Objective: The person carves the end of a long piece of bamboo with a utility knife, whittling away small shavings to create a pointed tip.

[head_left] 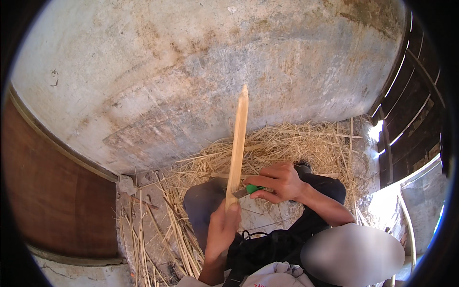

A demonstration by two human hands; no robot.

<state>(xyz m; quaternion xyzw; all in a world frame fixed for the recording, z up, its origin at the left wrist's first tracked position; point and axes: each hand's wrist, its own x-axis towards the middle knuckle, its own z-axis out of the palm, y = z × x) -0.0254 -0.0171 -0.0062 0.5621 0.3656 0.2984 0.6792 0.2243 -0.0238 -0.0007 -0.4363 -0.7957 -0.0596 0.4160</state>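
A long, pale bamboo slat (238, 136) stands tilted up in front of me, its far tip narrowed to a point near the wall. Around its lower end, my left hand (223, 227) is closed. My right hand (282, 182) grips a knife (251, 189) by its green handle, just right of the slat. The short grey blade points left and meets the slat's edge a little above my left hand. My right index finger reaches out over the knife toward the slat.
A heap of straw-like shavings (296, 143) covers the floor ahead, against a stained wall (191, 86). Several long thin strips (179, 229) lie at my left, beside a brown wooden panel (57, 186). Dark slatted boards (411, 105) stand on the right. My bent knees flank the work.
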